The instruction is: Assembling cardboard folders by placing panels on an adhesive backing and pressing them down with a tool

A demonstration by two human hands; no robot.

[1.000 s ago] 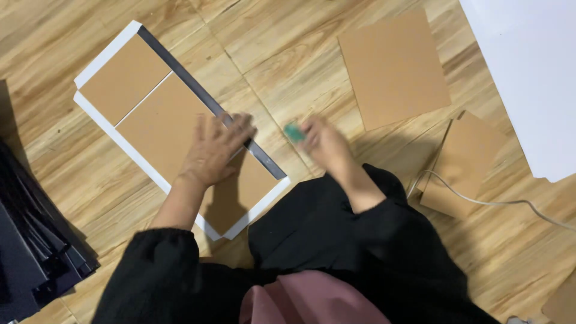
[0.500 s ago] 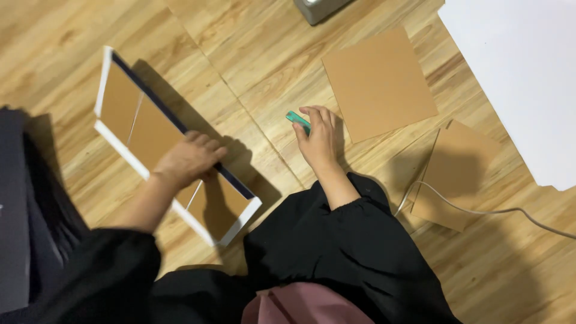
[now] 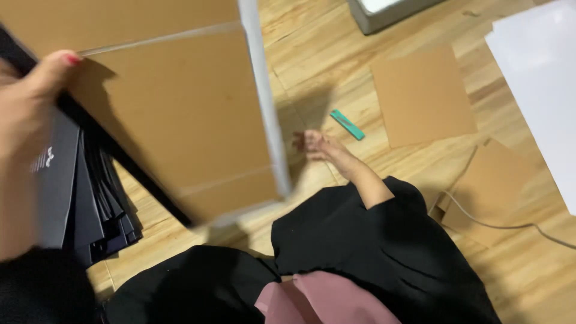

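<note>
Nearest, bottom of frame: black sleeves (image 3: pixel 384 252) and a pink garment fold (image 3: pixel 324 303), blurred.

Left hand (image 3: pixel 27 102), close to camera at left edge: clamped on the left edge of a large brown board panel (image 3: pixel 174 114), thumb with red nail on the brown face, rest of the fingers hidden behind it. Panel lifted off the floor and tilted toward the camera, filling the upper left. White border strip (image 3: pixel 264 102) along its right edge, dark edge along the lower-left side. Two thin crease lines across the brown face. Motion-blurred.

Below and behind the panel, at left: stack of dark flat sheets (image 3: pixel 90 198) on the floor, fanned out, partly under the left hand.

Right hand (image 3: pixel 315 144): empty, fingers loosely spread, down on the wooden floor (image 3: pixel 312 54) just right of the panel's white edge. Not touching the panel. Contact with the floor not certain due to blur.

Small green flat tool (image 3: pixel 347 124): lying loose on the floor just beyond and right of the right hand, near but apart from it.

Further right: square brown card sheet (image 3: pixel 423 96) flat on the floor, beside the green tool. Second brown card piece (image 3: pixel 486 192) lower right, with a thin pale cable (image 3: pixel 510 227) running across it.

Far right edge: large white sheet (image 3: pixel 540 78). Top, farthest: corner of a grey box (image 3: pixel 384 12), cut off by the frame.
</note>
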